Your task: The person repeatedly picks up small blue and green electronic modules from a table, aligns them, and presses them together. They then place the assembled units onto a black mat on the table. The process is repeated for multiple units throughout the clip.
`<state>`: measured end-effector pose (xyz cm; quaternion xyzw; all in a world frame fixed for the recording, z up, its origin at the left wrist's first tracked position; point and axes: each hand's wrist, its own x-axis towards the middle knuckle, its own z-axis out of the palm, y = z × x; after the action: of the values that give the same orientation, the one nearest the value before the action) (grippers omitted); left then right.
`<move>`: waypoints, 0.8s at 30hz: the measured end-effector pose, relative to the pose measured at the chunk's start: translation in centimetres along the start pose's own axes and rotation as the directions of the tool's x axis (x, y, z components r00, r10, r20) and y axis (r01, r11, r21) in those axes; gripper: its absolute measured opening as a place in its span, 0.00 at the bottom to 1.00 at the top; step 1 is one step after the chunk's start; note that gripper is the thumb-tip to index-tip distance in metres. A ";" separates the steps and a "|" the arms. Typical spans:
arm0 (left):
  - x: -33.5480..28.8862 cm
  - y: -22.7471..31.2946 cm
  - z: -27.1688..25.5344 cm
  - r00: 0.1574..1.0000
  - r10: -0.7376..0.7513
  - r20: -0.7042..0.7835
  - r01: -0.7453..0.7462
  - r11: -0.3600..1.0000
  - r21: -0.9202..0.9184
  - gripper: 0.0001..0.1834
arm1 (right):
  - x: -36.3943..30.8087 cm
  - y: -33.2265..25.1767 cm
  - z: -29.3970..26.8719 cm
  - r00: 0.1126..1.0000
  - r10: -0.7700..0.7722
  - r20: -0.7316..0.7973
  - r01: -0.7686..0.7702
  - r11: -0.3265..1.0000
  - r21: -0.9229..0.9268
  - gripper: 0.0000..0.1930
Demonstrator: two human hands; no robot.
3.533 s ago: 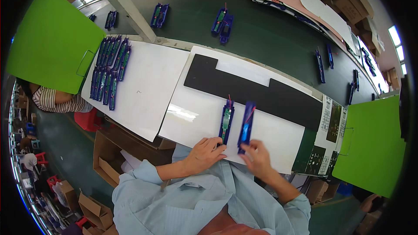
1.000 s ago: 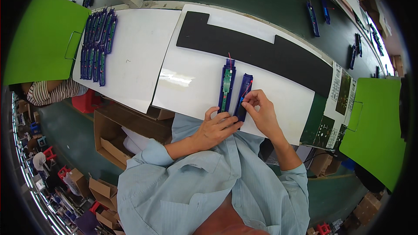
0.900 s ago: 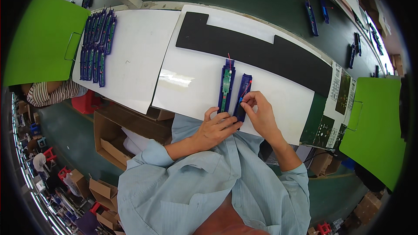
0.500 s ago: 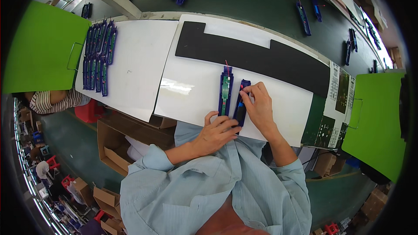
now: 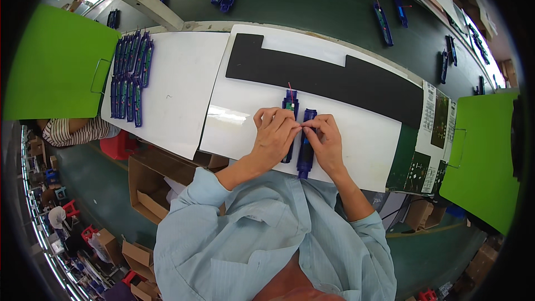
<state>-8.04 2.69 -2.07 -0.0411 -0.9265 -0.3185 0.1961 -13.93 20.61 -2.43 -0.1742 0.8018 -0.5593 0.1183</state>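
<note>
Two long blue plastic housing halves lie side by side in front of me on the white work surface (image 5: 239, 136). The left housing half (image 5: 290, 98) carries a green circuit board, and a thin red wire (image 5: 290, 86) sticks up from its far end. My left hand (image 5: 273, 138) covers much of it. Inside the right housing half (image 5: 305, 156) is a dark, long part. My right hand (image 5: 326, 144) is at its right side. The fingertips of both hands are pinched and meet above the gap between the halves. Whatever they hold is too small to make out.
Rows of similar blue housings (image 5: 130, 81) lie on a white sheet at the left. A black strip (image 5: 323, 75) lies behind the work. Farther back, a dark green belt (image 5: 312, 0) carries more housings. Green panels (image 5: 58, 67) flank both sides; another person's striped sleeve (image 5: 81, 131) shows at left.
My left hand has moved from the near ends of the housings up to my right fingertips. My right hand has shifted slightly down. Housings on the belt have shifted slightly left.
</note>
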 end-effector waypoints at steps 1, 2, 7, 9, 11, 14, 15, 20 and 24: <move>-0.4 0.2 0.4 0.998 -0.064 -0.019 0.063 0.997 -0.045 0.07 | 0.0 0.5 0.4 1.000 0.000 -0.014 0.001 0.999 0.043 0.06; -0.8 0.4 0.8 0.991 -0.130 -0.036 0.126 0.988 -0.091 0.06 | -0.1 0.8 0.6 1.000 0.000 -0.027 0.002 0.996 0.086 0.05; -2.3 1.6 1.8 0.947 -0.314 -0.060 0.293 0.928 -0.232 0.07 | -0.2 1.0 0.7 0.999 0.048 0.025 -0.052 0.986 0.158 0.04; -2.5 2.1 1.5 0.956 -0.276 -0.101 0.258 0.952 -0.163 0.08 | 0.0 0.8 0.6 0.999 -0.032 0.030 0.030 0.996 0.079 0.04; -2.7 2.8 0.1 0.959 -0.253 -0.128 0.256 0.967 0.003 0.10 | 0.7 0.1 0.1 0.984 -0.177 0.026 0.179 0.981 -0.070 0.05; -3.2 2.5 -0.7 0.977 -0.200 -0.073 0.209 0.966 0.154 0.12 | 1.6 -0.9 -0.2 0.953 -0.284 0.104 0.300 0.931 -0.210 0.06; -3.4 2.3 -0.8 0.983 -0.180 -0.039 0.184 0.965 0.186 0.13 | 1.8 -1.2 -0.2 0.941 -0.309 0.138 0.333 0.920 -0.207 0.07; -3.5 1.9 -0.4 0.987 -0.156 -0.031 0.159 0.979 0.129 0.14 | 3.0 -1.7 0.3 0.850 -0.444 0.285 0.507 0.835 -0.212 0.07; -3.9 1.4 -0.6 0.974 -0.228 0.015 0.228 0.973 -0.029 0.12 | 3.3 -1.2 0.8 0.794 -0.472 0.382 0.578 0.780 -0.238 0.08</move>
<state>-4.01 3.66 -2.36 0.0608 -0.9212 -0.3527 0.1524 -16.48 18.23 -1.58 -0.4941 0.7767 -0.3881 0.0443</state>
